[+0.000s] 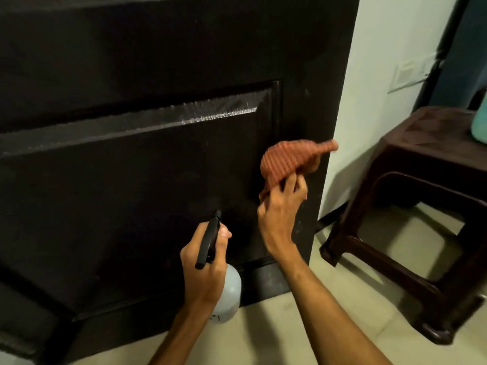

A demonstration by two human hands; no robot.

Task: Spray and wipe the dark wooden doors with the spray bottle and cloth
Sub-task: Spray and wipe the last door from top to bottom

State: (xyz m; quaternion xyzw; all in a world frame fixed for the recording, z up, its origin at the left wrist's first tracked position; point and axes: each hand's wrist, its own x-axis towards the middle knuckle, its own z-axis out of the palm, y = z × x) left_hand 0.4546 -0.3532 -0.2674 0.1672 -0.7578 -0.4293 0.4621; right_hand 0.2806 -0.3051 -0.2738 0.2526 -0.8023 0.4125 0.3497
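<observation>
The left hand (204, 262) grips the spray bottle (228, 293) at its neck, nozzle towards the door (131, 180). It looks like light, stiff plastic, best held there. Just right, the right hand (279, 214) clutches the cloth (287, 162), which is soft, limp and bunched.

Single head view, close, facing forward and down at dark door (131, 180) lower panel.

The dark wooden door (131, 180) stands upright, its lower panel raised. A pale spray bottle (229, 293) with a black head aims at that panel. An orange ribbed cloth (286, 160) is bunched before the door's right side.
</observation>
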